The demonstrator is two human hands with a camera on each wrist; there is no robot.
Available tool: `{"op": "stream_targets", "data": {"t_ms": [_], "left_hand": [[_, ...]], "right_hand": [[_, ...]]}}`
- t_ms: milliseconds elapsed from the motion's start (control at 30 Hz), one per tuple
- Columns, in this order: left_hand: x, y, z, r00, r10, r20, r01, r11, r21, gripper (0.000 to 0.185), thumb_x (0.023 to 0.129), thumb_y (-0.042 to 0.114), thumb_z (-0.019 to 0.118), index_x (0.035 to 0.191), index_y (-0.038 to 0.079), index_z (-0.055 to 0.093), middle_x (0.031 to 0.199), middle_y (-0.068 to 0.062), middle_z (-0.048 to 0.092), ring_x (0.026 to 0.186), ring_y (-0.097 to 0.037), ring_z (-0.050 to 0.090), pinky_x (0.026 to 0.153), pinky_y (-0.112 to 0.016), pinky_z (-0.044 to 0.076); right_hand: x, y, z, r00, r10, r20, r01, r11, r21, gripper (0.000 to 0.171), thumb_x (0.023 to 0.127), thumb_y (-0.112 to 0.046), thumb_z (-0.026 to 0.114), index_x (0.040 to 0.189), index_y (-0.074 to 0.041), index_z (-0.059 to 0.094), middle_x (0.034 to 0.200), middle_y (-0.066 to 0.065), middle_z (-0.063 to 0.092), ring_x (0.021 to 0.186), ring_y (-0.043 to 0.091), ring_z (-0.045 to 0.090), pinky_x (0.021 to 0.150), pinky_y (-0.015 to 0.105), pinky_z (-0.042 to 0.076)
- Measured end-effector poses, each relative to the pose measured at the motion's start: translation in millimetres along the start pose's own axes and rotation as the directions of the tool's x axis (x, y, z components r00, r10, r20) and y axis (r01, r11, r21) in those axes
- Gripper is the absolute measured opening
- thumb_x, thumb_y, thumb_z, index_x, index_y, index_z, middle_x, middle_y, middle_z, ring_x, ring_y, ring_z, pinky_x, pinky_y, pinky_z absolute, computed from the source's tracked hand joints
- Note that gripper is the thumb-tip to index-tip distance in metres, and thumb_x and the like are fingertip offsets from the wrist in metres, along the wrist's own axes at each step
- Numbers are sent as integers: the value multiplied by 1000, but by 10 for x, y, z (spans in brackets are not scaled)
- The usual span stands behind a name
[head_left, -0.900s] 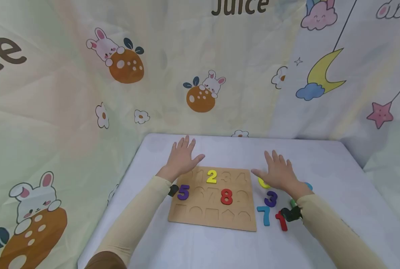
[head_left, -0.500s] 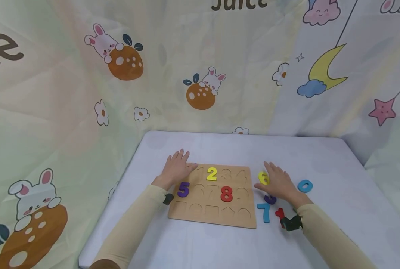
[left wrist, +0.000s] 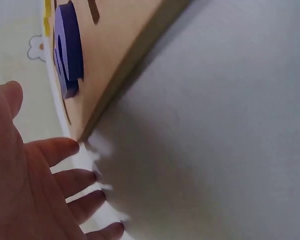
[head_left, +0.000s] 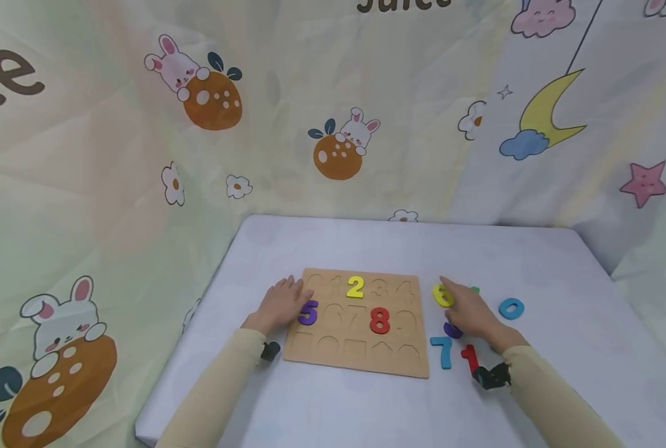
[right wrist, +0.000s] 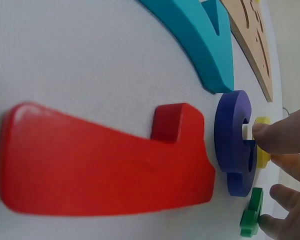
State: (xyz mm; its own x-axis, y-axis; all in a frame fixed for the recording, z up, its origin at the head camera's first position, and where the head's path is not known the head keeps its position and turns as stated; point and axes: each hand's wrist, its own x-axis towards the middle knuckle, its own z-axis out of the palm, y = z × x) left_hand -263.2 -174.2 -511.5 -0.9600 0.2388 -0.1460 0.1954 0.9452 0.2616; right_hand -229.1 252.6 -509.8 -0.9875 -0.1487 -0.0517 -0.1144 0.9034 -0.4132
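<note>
My left hand (head_left: 279,303) lies with loose, spread fingers at the left edge of the wooden number puzzle board (head_left: 333,358), beside the purple 5 (head_left: 308,313). Its fingertips reach the board's corner in the left wrist view and hold nothing. To the board's right, my right hand (head_left: 469,311) pinches the yellow 6 (head_left: 440,295) between thumb and index finger, with the piece still low on the table. The purple 3 (right wrist: 230,135) lies under this hand, partly covered in the head view. A green piece (right wrist: 251,217) shows near the other fingertips.
On the board sit a yellow 2 (head_left: 355,287) and a red 8 (head_left: 380,320), among several bare recesses. A blue 7 (head_left: 442,353), a red 1 (head_left: 469,358) and a blue 0 (head_left: 512,308) lie right of it. A printed cloth (head_left: 277,124) hangs behind the table.
Both hands have come down and nearer. The left slid back along the board's left edge; the right went from spread fingers above the pieces to its fingertips on the yellow 6.
</note>
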Motion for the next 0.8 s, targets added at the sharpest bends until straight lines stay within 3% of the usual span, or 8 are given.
{"op": "stream_targets", "data": {"t_ms": [167, 367, 500, 633, 800], "left_hand": [[-16, -99, 16, 999, 52, 4, -52, 998, -30, 62, 104, 46, 29, 150, 6, 36, 158, -22, 25, 146, -41, 20, 117, -60, 18], [-21, -187, -18, 992, 102, 68, -97, 993, -71, 57, 105, 36, 31, 153, 5, 30, 160, -23, 15, 148, -41, 11, 118, -61, 10], [-10, -214, -69, 985, 133, 109, -121, 986, -111, 74, 99, 50, 42, 153, 3, 26, 160, -26, 10, 148, -43, 5, 117, -63, 5], [-15, -276, -37, 972, 159, 171, -135, 980, -146, 101, 85, 61, 59, 155, 3, 17, 160, -27, -1, 148, -43, -5, 117, -63, -3], [19, -382, 105, 953, 162, 255, -136, 984, -119, 122, 74, 75, 60, 157, 11, -2, 160, -18, -20, 147, -34, -21, 117, -56, -13]], "right_hand": [[10, 91, 7, 1000, -11, -10, 11, 1000, -3, 84, 80, -1, 70, 151, 3, 27, 143, 29, 44, 131, 48, 41, 105, 63, 37], [-1, 120, 2, 999, 11, -42, -10, 999, 33, 80, 81, -10, 72, 150, 1, 32, 141, 26, 48, 130, 48, 40, 104, 64, 36], [44, 138, 2, 999, 10, -53, -7, 998, 57, 79, 81, -11, 72, 149, 1, 33, 141, 26, 48, 132, 48, 38, 106, 65, 34], [91, 120, -5, 1000, -4, -7, 4, 997, 72, 81, 80, -7, 72, 150, 1, 32, 145, 26, 43, 134, 48, 36, 107, 64, 33], [132, 63, -41, 999, -24, 42, 21, 997, 69, 77, 79, 0, 71, 148, 1, 36, 145, 26, 44, 132, 47, 40, 105, 62, 37]]}}
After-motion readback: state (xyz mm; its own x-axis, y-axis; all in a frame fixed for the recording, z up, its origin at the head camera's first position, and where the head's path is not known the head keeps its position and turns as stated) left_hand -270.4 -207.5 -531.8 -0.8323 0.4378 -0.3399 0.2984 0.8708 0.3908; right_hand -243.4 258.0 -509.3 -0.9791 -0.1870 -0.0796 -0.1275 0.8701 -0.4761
